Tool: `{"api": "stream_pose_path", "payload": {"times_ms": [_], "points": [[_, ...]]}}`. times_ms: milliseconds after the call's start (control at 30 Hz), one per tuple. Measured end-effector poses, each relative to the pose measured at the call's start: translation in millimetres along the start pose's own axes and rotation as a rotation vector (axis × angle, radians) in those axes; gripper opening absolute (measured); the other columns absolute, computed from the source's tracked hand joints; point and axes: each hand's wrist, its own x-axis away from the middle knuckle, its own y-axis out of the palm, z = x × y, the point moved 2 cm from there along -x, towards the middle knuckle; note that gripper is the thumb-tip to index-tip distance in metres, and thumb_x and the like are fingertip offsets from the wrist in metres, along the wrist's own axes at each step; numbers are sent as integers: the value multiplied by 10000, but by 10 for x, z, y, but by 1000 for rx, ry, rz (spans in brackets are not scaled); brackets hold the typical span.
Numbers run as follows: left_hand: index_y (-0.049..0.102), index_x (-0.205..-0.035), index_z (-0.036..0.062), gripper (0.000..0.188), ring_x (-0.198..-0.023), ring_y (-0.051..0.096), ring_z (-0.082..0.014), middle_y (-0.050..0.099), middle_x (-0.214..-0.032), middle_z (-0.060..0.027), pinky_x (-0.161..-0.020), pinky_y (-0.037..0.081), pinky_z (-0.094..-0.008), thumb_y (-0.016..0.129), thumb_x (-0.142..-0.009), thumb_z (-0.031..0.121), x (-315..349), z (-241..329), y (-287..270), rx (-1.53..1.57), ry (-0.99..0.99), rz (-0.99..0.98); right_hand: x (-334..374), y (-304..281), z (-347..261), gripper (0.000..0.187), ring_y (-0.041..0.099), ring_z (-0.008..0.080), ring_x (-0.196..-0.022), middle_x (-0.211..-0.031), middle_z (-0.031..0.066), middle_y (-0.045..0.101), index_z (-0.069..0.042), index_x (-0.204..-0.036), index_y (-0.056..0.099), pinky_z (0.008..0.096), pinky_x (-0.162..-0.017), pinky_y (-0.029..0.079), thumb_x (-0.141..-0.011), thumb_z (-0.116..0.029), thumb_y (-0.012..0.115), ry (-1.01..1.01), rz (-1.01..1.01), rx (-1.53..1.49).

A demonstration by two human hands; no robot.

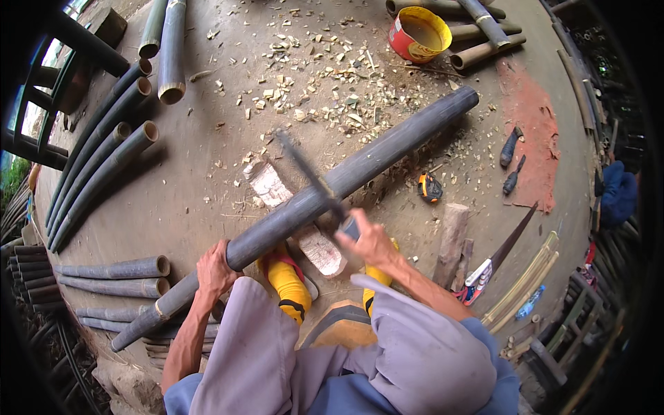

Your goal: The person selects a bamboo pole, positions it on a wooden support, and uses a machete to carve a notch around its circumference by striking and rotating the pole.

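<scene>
A long dark bamboo pole [387,158] lies slantwise in front of me, from the lower left up to the far right. My left hand [217,268] is wrapped round its lower part, close to my knee. My right hand [370,242] grips the handle of a long-bladed knife [304,166], slightly blurred by motion. The blade crosses the pole near its middle, at a pale ring; whether it touches or cuts in, I cannot tell. Beneath the pole is a hewn wooden block [321,250] with a pale top.
Wood chips [332,90] litter the ground ahead. A red-and-yellow bucket [420,34] of murky liquid stands at the far right. Nearer are a tape measure [429,188], dark-handled tools [510,146] on a red sheet [529,117] and a handsaw [505,249]. Bamboo poles [114,183] lie left.
</scene>
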Motion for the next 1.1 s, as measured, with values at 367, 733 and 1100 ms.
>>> {"api": "stream_pose_path", "payload": {"times_ms": [367,733,1100], "points": [[550,-1173,89,641,-1010,608,-309,637,-1055,-125,-853,465,-404,761,-569,124,84,-1,188,-142,67,212,-174,-29,29,451,683,346,-635,-726,215,642,-23,-1133,412,445,-522,564,-936,-377,608,149,172,-221],[576,-1112,80,615,-924,634,-382,657,-972,-162,-785,504,-459,788,-539,146,-67,58,-102,-3,-15,-111,21,92,-54,501,689,363,-637,-726,226,655,-18,-1090,416,458,-549,572,-913,-439,620,-36,-135,-73],[559,-1173,92,736,-947,621,-297,635,-990,-95,-806,475,-414,824,-486,92,114,-49,135,-172,88,209,-27,78,-22,441,686,339,-626,-777,207,665,-31,-1100,434,436,-574,593,-929,-395,615,36,-144,27]]}}
